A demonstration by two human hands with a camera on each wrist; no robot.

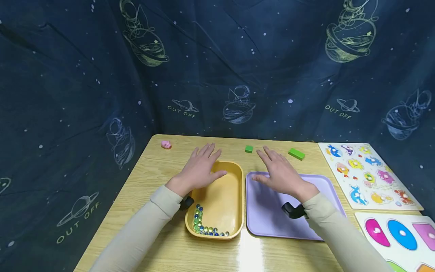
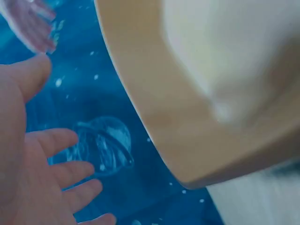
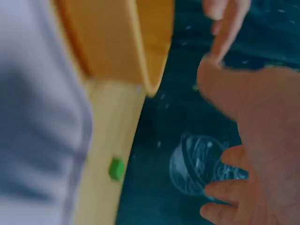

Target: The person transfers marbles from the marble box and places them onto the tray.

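Note:
Over the yellow tray [image 1: 221, 196] my left hand [image 1: 200, 168] hovers with its fingers spread, holding nothing. Several glass marbles [image 1: 198, 221] lie along the tray's left and near edges. My right hand [image 1: 280, 173] hangs above the purple tray [image 1: 306, 221], fingers extended and nothing in them. In the left wrist view, the left fingers [image 2: 77, 187] stay apart from the tray's rim [image 2: 140, 117]. The right wrist view has the right hand [image 3: 267, 154] beside the yellow tray's wall [image 3: 108, 42], not touching it.
A green cube [image 1: 249, 149] and a longer green block [image 1: 296, 154] lie at the back of the wooden table [image 1: 153, 181]. A pink pig figure [image 1: 166, 144] sits at the far left. Two puzzle boards, one with sea animals [image 1: 370, 175] and one with shapes [image 1: 401, 234], lie on the right.

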